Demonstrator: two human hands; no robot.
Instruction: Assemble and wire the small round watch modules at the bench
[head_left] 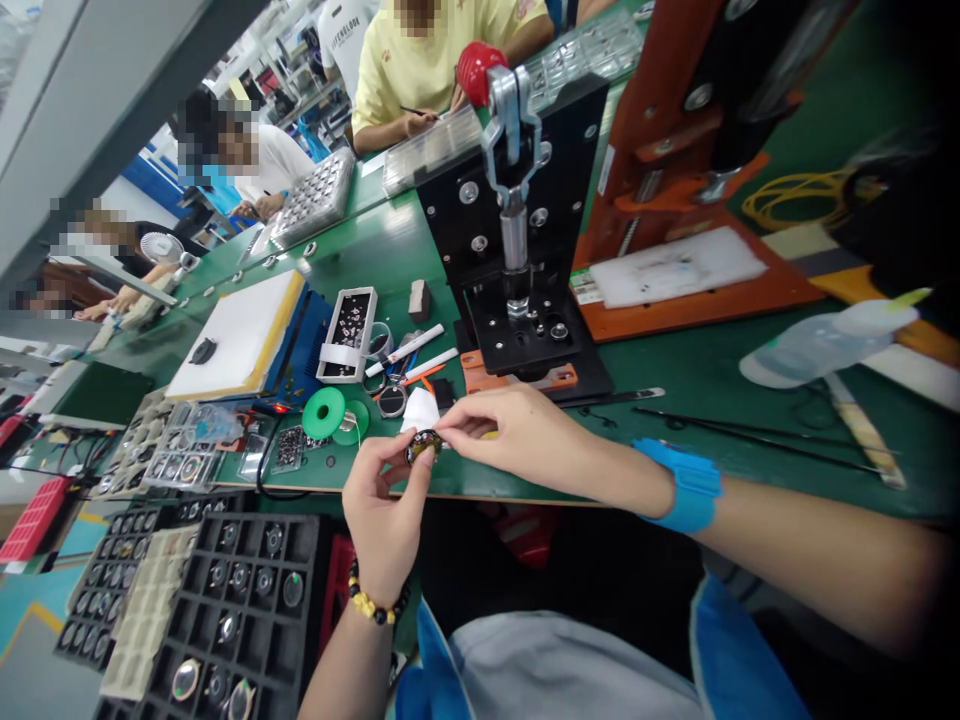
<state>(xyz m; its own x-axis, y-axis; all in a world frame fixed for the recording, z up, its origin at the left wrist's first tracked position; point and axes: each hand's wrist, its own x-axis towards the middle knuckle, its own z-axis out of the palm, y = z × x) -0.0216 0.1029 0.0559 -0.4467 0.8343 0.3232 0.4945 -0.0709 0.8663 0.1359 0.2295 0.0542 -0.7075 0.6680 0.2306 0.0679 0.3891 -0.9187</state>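
A small round watch part [422,448] is pinched between the thumb and fingers of my left hand [386,500], above the front edge of the green table. My right hand [499,425] reaches in from the right, its thumb and forefinger pressed together at the rim of the part. Whatever those fingertips hold is too small to make out. Just behind the hands lies a piece of white paper [421,408]. A green spool [325,413] stands to the left of them.
A black press [517,230] with a red knob stands behind my hands, an orange press [675,200] to its right. A squeeze bottle [825,340] and tweezers [757,437] lie right. Black trays [247,600] of watch parts sit lower left. Other people work across the table.
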